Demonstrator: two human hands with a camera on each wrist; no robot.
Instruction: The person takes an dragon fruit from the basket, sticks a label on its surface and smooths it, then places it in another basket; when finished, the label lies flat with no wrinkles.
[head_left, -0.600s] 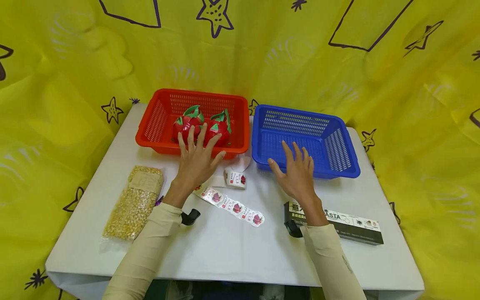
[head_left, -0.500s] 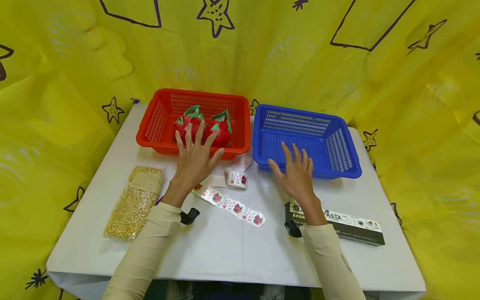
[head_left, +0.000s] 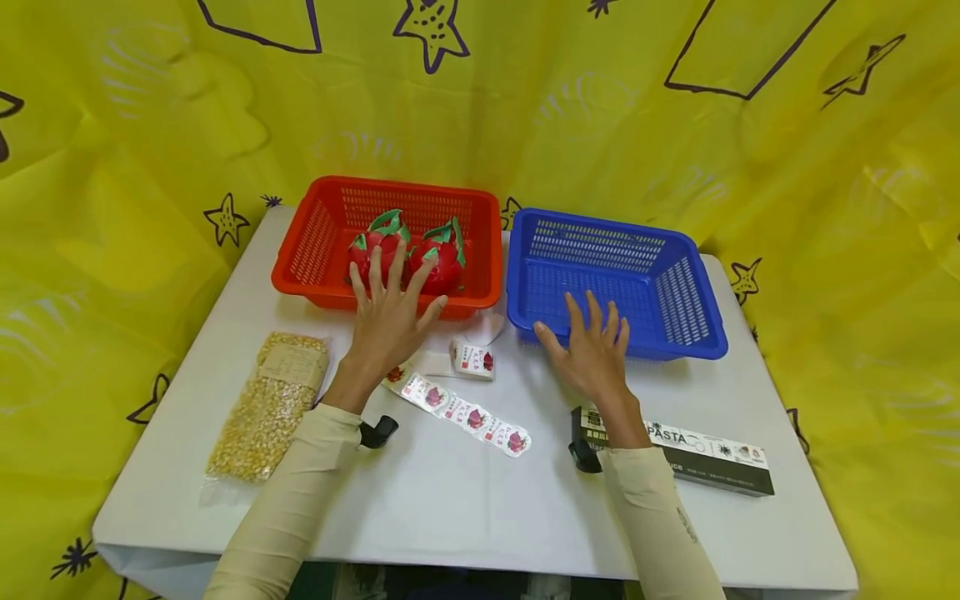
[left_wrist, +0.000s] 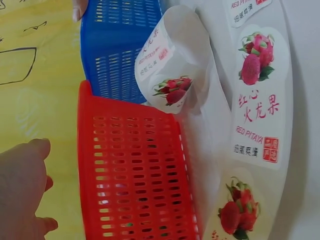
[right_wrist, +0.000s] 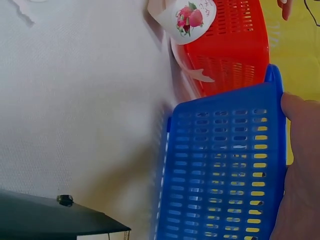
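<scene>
Red fruits sit side by side in the red basket, its long axis crossing the bench, just ahead of the nearer, spread left hand; right hand, also spread, hangs by the blue basket.

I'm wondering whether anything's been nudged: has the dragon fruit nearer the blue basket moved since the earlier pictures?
No: judged by the rim of the red basket in the head view, the dragon fruit shows no shift in any direction.
</scene>
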